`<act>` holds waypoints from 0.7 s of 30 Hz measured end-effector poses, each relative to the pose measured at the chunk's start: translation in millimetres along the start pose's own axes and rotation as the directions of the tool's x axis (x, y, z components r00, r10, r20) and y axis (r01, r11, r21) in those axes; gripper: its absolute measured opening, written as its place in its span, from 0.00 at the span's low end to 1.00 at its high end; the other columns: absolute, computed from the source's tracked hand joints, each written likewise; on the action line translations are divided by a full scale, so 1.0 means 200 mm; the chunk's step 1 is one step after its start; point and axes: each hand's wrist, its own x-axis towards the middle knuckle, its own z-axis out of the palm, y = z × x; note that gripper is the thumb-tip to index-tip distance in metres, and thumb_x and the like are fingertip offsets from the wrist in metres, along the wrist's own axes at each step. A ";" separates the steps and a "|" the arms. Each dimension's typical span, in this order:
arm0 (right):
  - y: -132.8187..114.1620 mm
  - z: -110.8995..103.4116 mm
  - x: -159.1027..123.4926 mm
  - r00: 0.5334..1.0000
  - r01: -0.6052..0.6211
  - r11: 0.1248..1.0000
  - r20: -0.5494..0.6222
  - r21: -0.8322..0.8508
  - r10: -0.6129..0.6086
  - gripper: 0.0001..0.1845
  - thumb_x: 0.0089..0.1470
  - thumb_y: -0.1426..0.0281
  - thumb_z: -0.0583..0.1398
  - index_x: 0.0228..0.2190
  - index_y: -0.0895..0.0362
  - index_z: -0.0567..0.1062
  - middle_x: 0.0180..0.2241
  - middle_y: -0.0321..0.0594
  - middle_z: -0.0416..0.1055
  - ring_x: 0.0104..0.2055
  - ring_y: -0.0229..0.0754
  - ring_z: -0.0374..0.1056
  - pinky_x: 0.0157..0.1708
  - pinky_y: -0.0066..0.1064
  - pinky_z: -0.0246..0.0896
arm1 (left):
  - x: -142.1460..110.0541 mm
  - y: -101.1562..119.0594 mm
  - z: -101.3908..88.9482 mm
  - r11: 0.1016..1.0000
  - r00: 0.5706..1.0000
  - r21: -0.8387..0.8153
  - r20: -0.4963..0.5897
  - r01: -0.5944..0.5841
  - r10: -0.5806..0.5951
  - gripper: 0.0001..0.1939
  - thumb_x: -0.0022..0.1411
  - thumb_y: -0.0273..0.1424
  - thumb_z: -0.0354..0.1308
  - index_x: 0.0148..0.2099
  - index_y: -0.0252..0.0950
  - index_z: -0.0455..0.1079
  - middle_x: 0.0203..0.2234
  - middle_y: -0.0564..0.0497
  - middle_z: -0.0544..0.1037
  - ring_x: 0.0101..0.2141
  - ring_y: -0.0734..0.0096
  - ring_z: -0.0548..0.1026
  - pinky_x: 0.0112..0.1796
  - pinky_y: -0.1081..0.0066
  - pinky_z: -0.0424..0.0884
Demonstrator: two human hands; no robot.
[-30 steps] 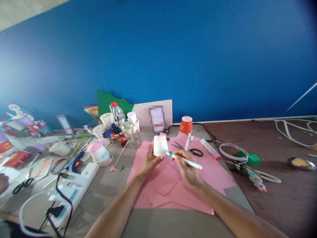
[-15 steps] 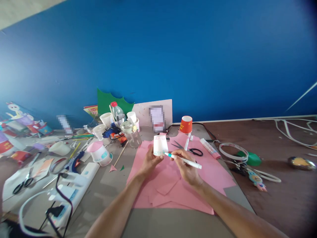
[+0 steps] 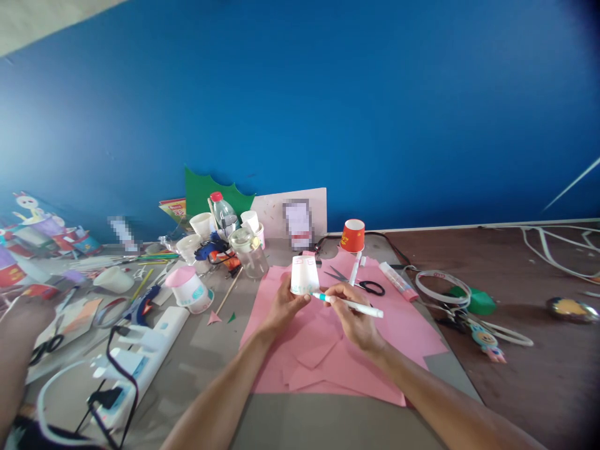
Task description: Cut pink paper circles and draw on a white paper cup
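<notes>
My left hand [image 3: 282, 307] is closed round an upturned white paper cup [image 3: 304, 274] with pink marks near its top and a blue pattern at its rim, held above pink paper sheets [image 3: 328, 350]. My right hand [image 3: 352, 315] pinches a white marker with a teal tip [image 3: 349, 304]. The tip touches the cup's lower edge on its right side.
Scissors [image 3: 363, 284], a second marker [image 3: 355, 267], a glue tube [image 3: 397, 280] and an orange cup [image 3: 352, 235] lie behind the hands. At left stand cups, a jar [image 3: 248, 250], a bottle [image 3: 222, 212], a power strip [image 3: 140, 350]. Another person's arm [image 3: 16, 350] shows at far left. Hoops and cables lie right.
My hands, cup and marker have barely shifted. Another person's arm has come further into view at the far left, over the scissors and papers there.
</notes>
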 end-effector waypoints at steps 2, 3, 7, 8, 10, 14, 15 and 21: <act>0.00 0.00 0.00 1.000 -0.005 1.000 0.004 0.004 0.005 0.10 0.57 0.65 0.54 0.26 0.54 0.70 0.26 0.38 0.71 0.30 0.42 0.68 0.25 0.30 0.60 | 0.00 0.01 0.00 1.000 1.000 0.016 -0.006 0.009 -0.009 0.31 0.50 0.48 0.63 0.52 0.37 0.66 0.42 0.45 0.75 0.42 0.57 0.72 0.41 0.65 0.68; 0.00 0.00 0.00 1.000 -0.008 1.000 0.005 0.006 0.008 0.10 0.57 0.65 0.54 0.26 0.54 0.70 0.25 0.37 0.71 0.30 0.42 0.68 0.25 0.30 0.60 | 0.00 0.01 0.00 1.000 1.000 0.020 -0.008 0.009 -0.009 0.32 0.49 0.48 0.63 0.52 0.37 0.66 0.42 0.45 0.75 0.42 0.57 0.72 0.41 0.65 0.68; 0.00 0.00 0.00 1.000 -0.006 1.000 -0.007 0.014 0.006 0.09 0.56 0.65 0.54 0.27 0.54 0.71 0.25 0.37 0.71 0.29 0.42 0.67 0.26 0.31 0.60 | 0.01 0.01 0.00 1.000 1.000 0.019 -0.017 0.000 0.001 0.31 0.49 0.48 0.64 0.52 0.37 0.65 0.43 0.45 0.74 0.42 0.57 0.72 0.41 0.65 0.68; 0.00 0.00 0.00 1.000 -0.007 1.000 -0.019 0.022 0.007 0.09 0.56 0.65 0.54 0.27 0.54 0.71 0.24 0.37 0.71 0.29 0.42 0.67 0.26 0.31 0.60 | 0.01 0.01 0.00 1.000 1.000 0.013 -0.014 0.001 -0.001 0.31 0.49 0.48 0.64 0.51 0.37 0.65 0.42 0.46 0.74 0.42 0.58 0.72 0.41 0.65 0.68; -0.01 0.00 0.00 0.999 -0.014 0.999 -0.047 0.035 0.015 0.09 0.56 0.65 0.54 0.27 0.54 0.71 0.24 0.36 0.70 0.28 0.42 0.67 0.26 0.31 0.60 | 0.01 0.00 0.00 1.000 1.000 -0.003 -0.001 0.002 -0.002 0.30 0.50 0.46 0.64 0.51 0.37 0.65 0.42 0.46 0.74 0.42 0.58 0.72 0.41 0.66 0.68; -0.01 0.00 0.01 0.999 -0.002 1.000 -0.050 0.026 0.003 0.09 0.56 0.66 0.55 0.27 0.54 0.71 0.24 0.36 0.71 0.28 0.41 0.67 0.27 0.31 0.60 | 0.01 -0.03 -0.01 1.000 1.000 0.006 0.004 -0.002 0.002 0.30 0.51 0.45 0.64 0.52 0.35 0.64 0.42 0.45 0.74 0.42 0.59 0.71 0.40 0.66 0.67; -0.01 0.00 0.01 0.999 0.008 1.000 -0.046 0.023 -0.007 0.09 0.55 0.66 0.55 0.27 0.54 0.71 0.24 0.36 0.71 0.28 0.41 0.67 0.27 0.31 0.60 | 0.01 -0.03 -0.02 1.000 1.000 0.007 0.004 -0.001 0.001 0.30 0.51 0.45 0.64 0.53 0.35 0.64 0.42 0.45 0.73 0.41 0.59 0.71 0.40 0.66 0.67; 0.00 0.00 0.00 0.999 0.024 1.000 -0.038 0.020 -0.024 0.08 0.56 0.67 0.54 0.28 0.54 0.71 0.25 0.36 0.71 0.28 0.41 0.67 0.26 0.30 0.60 | 0.01 -0.03 -0.01 1.000 1.000 0.027 -0.004 -0.004 0.004 0.31 0.50 0.48 0.64 0.51 0.36 0.65 0.43 0.45 0.74 0.43 0.56 0.72 0.42 0.64 0.67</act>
